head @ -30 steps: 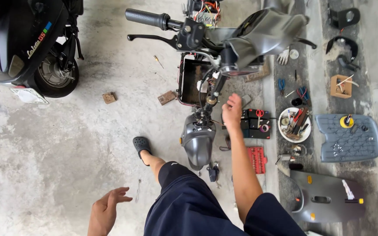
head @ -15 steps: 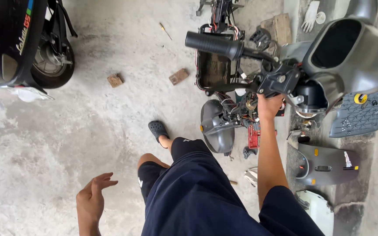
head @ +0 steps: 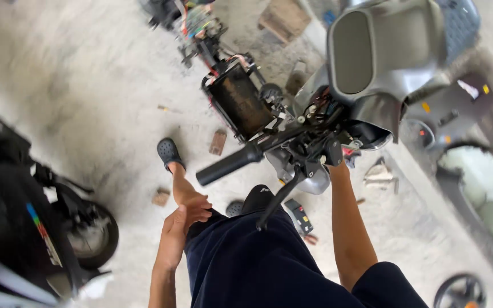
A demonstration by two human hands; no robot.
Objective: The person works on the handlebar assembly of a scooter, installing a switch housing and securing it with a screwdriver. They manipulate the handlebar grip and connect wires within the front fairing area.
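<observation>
A stripped scooter stands in front of me, with a black handlebar grip and brake lever pointing at my lap. Its grey front cover sits above the bars, and an open black box shows in the frame behind. My right hand reaches up under the handlebar switch housing; the fingers are hidden behind it. My left hand hovers flat and open beside my left knee, holding nothing. My left foot wears a black clog on the concrete.
A black scooter with its wheel stands close at the left. Two small wood blocks lie on the floor. Grey body panels lie at the right, and a small black device sits by my knee.
The view has swung and tilted, bringing the handlebar much closer. My left hand has risen from low at the left up to my knee. My right hand stays under the handlebar.
</observation>
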